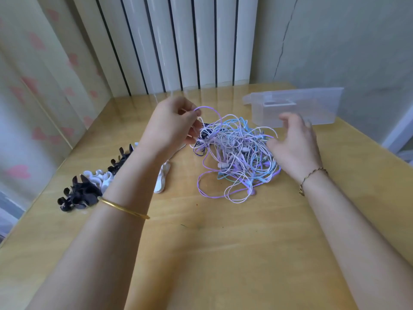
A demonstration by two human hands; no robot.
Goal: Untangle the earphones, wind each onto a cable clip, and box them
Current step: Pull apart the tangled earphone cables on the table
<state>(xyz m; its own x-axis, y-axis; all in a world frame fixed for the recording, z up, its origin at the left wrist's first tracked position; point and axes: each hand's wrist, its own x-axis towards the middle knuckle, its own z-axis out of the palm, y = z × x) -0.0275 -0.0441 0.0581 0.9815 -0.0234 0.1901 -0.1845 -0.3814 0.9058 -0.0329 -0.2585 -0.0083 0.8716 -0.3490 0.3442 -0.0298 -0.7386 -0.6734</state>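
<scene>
One tangle of earphones (237, 153): purple, pink, blue and white cords heaped on a yellow wooden surface (223, 253). It serves as the landmark for every entry below.

Two hands. The left hand (172, 121) is raised at the tangle's far-left side, its fingers pinching a purple cord (210, 110) that arches up out of the heap; a gold bangle (124, 208) sits on that forearm. The right hand (292, 144) is at the tangle's right side, blurred, with its fingers spread, loose and holding nothing. Whether it touches the cords cannot be told. A chain bracelet (310, 177) sits at that wrist.

One clear plastic box (295, 108), beyond the tangle to its right, near the surface's far edge.

Several cable clips (89, 186), black and white, in a row left of the tangle along the surface's left edge. One white clip (162, 180) lies nearer the tangle, beside the left forearm.

Open room: a wide stretch of wood on the near side of the tangle, crossed by both forearms.

Surroundings: ribbed white panel (178, 41) beyond the tangle, patterned curtain (33, 86) to its left, plain wall (346, 41) to its right.
</scene>
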